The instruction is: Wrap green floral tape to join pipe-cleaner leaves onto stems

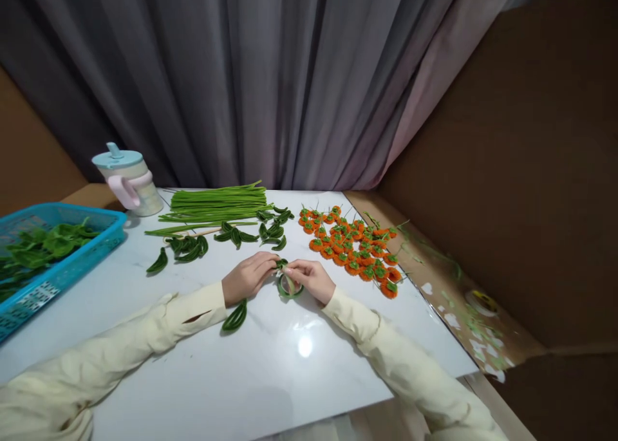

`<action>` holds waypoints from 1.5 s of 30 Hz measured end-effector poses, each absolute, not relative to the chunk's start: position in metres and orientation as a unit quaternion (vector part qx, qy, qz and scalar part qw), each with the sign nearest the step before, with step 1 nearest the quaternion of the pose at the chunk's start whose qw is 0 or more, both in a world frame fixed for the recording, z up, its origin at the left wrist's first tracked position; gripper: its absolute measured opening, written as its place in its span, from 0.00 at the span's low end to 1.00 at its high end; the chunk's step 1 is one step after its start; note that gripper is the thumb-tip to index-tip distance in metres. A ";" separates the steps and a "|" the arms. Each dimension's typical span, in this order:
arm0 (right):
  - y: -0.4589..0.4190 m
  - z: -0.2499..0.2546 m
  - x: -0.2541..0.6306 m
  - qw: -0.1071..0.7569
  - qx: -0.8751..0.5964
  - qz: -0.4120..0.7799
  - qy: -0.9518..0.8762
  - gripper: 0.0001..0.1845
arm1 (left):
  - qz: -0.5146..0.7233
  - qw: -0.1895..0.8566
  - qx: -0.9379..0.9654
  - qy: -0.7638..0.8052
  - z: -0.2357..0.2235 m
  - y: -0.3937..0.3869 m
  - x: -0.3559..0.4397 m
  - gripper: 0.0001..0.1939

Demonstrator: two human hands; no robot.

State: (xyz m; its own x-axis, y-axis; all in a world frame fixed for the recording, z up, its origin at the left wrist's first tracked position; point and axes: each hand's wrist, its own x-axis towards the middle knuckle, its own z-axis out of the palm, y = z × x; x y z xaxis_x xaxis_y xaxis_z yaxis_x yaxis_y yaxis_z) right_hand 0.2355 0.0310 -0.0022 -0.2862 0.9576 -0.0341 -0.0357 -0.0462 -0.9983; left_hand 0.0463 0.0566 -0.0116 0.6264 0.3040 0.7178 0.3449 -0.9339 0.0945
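My left hand (248, 277) is closed, its fingertips pinching a dark green fuzzy leaf (281, 263). My right hand (313, 278) meets it with thumb and finger pressed together beside the leaf, at what looks like the end of green tape. Just below the fingertips is a roll of green tape (290, 291); whether it rests on the table I cannot tell. Near my left wrist lies a loose curved leaf (235, 317). Beyond my hands, several similar leaves (235, 235) are spread in small groups. The fingers partly hide what they pinch.
Green fuzzy stems (217, 204) lie bundled at the back of the white table (270, 376). Several orange fuzzy pieces with green tops (352, 267) cover the right side. A blue basket (103, 241) with greenery and a lidded cup (147, 199) stand left. Scraps (477, 347) litter cardboard at right.
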 end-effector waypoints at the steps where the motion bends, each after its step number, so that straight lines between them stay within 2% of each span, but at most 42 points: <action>1: 0.030 -0.003 0.235 0.424 -0.425 0.579 -0.552 0.21 | -0.392 0.050 -0.902 -0.173 -0.013 0.057 0.046 0.07; 7: 0.027 -0.007 0.233 0.415 -0.427 0.557 -0.580 0.22 | -0.370 0.152 -0.903 -0.154 -0.013 0.056 0.043 0.09; 13: 0.026 -0.007 0.233 0.416 -0.428 0.552 -0.583 0.23 | -0.387 0.142 -0.901 -0.136 -0.012 0.056 0.043 0.08; 18: 0.027 -0.006 0.233 0.409 -0.428 0.553 -0.586 0.23 | -0.404 0.177 -0.891 -0.108 -0.013 0.057 0.042 0.14; 21: 0.027 -0.006 0.234 0.407 -0.423 0.567 -0.578 0.24 | -0.409 0.193 -0.887 -0.093 -0.014 0.058 0.041 0.14; 45: 0.027 -0.007 0.238 0.406 -0.385 0.598 -0.574 0.19 | -0.390 0.144 -0.905 -0.093 -0.011 0.056 0.041 0.16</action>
State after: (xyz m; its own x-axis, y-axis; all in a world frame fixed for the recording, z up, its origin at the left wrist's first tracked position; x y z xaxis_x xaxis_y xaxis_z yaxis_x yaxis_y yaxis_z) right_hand 0.2378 0.0269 -0.0073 -0.3744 0.9272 0.0050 -0.0438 -0.0123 -0.9990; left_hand 0.0410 0.0557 -0.0114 0.6785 0.0560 0.7325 0.2814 -0.9409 -0.1887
